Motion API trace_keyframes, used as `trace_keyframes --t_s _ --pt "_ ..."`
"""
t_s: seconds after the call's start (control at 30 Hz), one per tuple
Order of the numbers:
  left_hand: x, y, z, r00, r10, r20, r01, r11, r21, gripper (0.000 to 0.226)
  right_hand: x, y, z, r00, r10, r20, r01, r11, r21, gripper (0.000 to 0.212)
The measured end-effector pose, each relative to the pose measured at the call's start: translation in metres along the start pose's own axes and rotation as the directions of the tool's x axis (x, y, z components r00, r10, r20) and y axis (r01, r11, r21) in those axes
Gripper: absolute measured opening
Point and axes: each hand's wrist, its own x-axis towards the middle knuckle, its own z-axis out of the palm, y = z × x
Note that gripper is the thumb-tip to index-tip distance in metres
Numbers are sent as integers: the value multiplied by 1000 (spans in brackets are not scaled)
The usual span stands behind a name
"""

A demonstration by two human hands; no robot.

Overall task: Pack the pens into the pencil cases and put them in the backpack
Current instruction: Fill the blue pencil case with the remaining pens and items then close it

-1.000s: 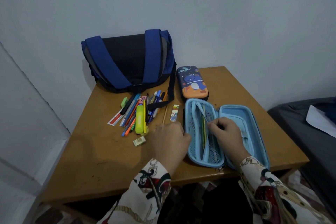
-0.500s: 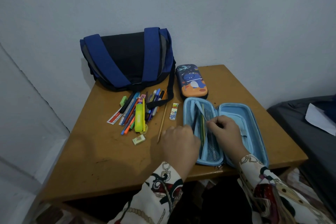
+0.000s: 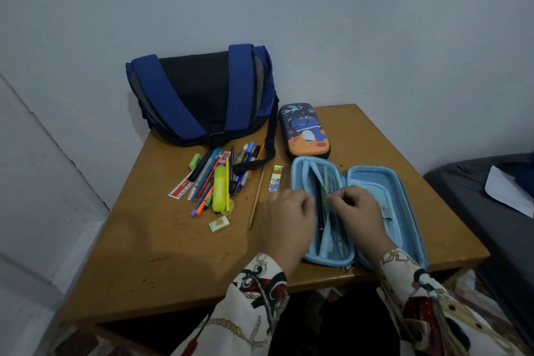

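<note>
Moved rightward since 1 second ago: left hand point(image 3: 289, 221), now at the left rim of the open light-blue hard-shell pencil case point(image 3: 352, 211), fingers loosely curled, grip on anything impossible to tell. Right hand point(image 3: 357, 209) pinching the mesh pocket edge as before, holding it open. Likely meaning: 1 dark pen just slotted in, most still waiting. Further left, unpacked loose pile of coloured pens point(image 3: 219, 179) below the blue-and-black fabric backpack point(image 3: 202, 95); closed dinosaur-print pencil case point(image 3: 304, 133) behind.
</note>
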Motion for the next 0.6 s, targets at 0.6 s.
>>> trace_keyframes --t_s 0.6 --pt "15 -27 -34 975 -223 24 218 968 123 28 -1 -1 0 1000 18 -5 -18 1000 -1 28"
